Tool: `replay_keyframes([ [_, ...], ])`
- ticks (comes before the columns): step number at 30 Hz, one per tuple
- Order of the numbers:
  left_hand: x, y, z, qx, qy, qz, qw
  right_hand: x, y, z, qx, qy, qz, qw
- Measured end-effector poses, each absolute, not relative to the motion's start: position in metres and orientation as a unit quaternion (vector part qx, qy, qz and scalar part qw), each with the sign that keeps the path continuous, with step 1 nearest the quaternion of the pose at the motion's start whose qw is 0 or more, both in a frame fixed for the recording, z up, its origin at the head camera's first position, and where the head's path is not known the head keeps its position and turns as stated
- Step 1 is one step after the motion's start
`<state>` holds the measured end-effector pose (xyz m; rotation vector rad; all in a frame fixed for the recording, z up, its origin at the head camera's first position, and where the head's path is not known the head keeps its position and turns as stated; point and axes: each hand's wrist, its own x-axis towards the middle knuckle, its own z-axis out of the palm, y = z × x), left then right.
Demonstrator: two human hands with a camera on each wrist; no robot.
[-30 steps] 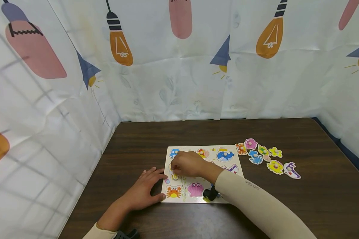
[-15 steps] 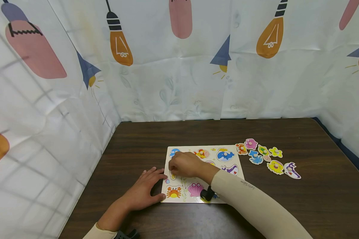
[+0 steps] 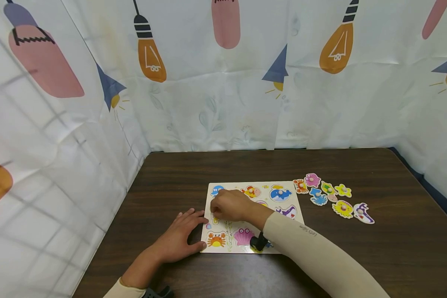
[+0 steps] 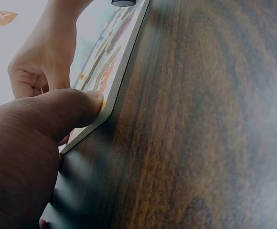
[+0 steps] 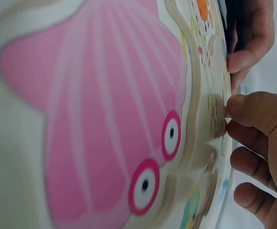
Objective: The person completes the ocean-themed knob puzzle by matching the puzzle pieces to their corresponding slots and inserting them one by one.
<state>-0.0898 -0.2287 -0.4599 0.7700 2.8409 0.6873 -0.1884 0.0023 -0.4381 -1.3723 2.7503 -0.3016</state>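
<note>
A white wooden peg puzzle board (image 3: 223,247) with sea-animal pictures lies on the dark table. My right hand (image 3: 231,205) is over the board's left middle, thumb and forefinger pinching at a small yellow puzzle piece (image 3: 215,220), mostly hidden beneath them. In the right wrist view, the thumb (image 5: 239,106) and forefinger come together low at the board surface, beyond the pink shell picture (image 5: 114,109). My left hand (image 3: 179,236) lies spread at the board's left edge. Its thumb (image 4: 83,102) presses on the near left corner, by the crab picture (image 3: 216,239).
Several loose knobbed pieces lie right of the board, including a pink one (image 3: 312,180), a yellow octopus (image 3: 343,209), a blue one (image 3: 318,196) and a purple-and-white one (image 3: 363,213). A printed white curtain (image 3: 223,103) stands behind the table (image 3: 395,248).
Over the last second my right hand has shifted slightly left with the yellow piece, then stayed in place. The left hand and the loose pieces have not moved.
</note>
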Motion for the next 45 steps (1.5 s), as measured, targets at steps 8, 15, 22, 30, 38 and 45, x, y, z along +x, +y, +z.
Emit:
replay_keyframes([
  [8,-0.090,-0.228,-0.461,0.248,0.940,0.224,0.068,-0.185,0.019,-0.435,-0.425,0.898,-0.108,0.035],
  [15,-0.091,-0.229,-0.461,0.243,0.941,0.222,0.074,-0.183,0.039,-0.434,-0.426,0.898,-0.111,0.028],
  [22,-0.094,-0.229,-0.461,0.243,0.941,0.220,0.081,-0.182,0.060,-0.439,-0.413,0.903,-0.118,0.028],
  [30,-0.094,-0.228,-0.461,0.242,0.942,0.218,0.083,-0.182,0.086,-0.444,-0.407,0.904,-0.131,0.016],
  [38,-0.094,-0.229,-0.460,0.242,0.941,0.224,0.082,-0.179,0.112,-0.442,-0.364,0.921,-0.131,0.032],
  [45,-0.093,-0.228,-0.461,0.243,0.941,0.222,0.080,-0.177,0.132,-0.438,-0.344,0.930,-0.128,0.034],
])
